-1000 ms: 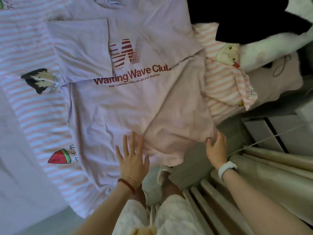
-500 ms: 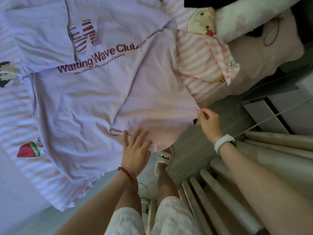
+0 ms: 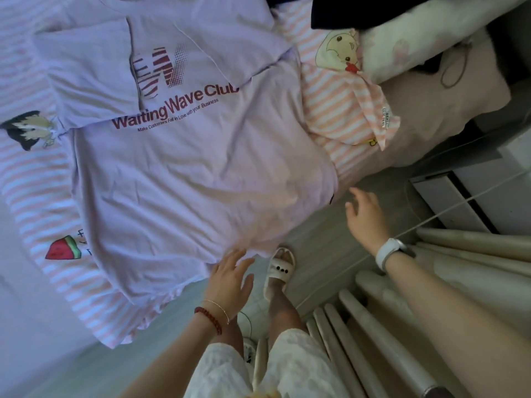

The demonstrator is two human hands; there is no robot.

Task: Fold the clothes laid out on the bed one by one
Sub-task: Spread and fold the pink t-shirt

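Note:
A pale lilac T-shirt [image 3: 184,173] with red "Waiting Wave Club" print lies on the bed, both sides folded inward over its front. Its bottom hem hangs at the bed's near edge. My left hand [image 3: 230,280] hovers at that hem with fingers spread, holding nothing. My right hand [image 3: 365,216] is off the bed's corner, just right of the shirt, fingers apart and empty. A white band sits on its wrist.
The pink-and-white striped bedsheet [image 3: 31,179] with cartoon prints covers the bed. A striped pillow [image 3: 344,110] and a dark garment [image 3: 339,10] lie at the upper right. Curtain folds [image 3: 431,282] and a white cabinet [image 3: 471,196] stand to the right. My slippered foot [image 3: 280,268] is by the bed.
The right hand has let go of the shirt's folded edge and drawn back to the right. The left hand has slid off the fabric toward the hem. The right side now lies flat.

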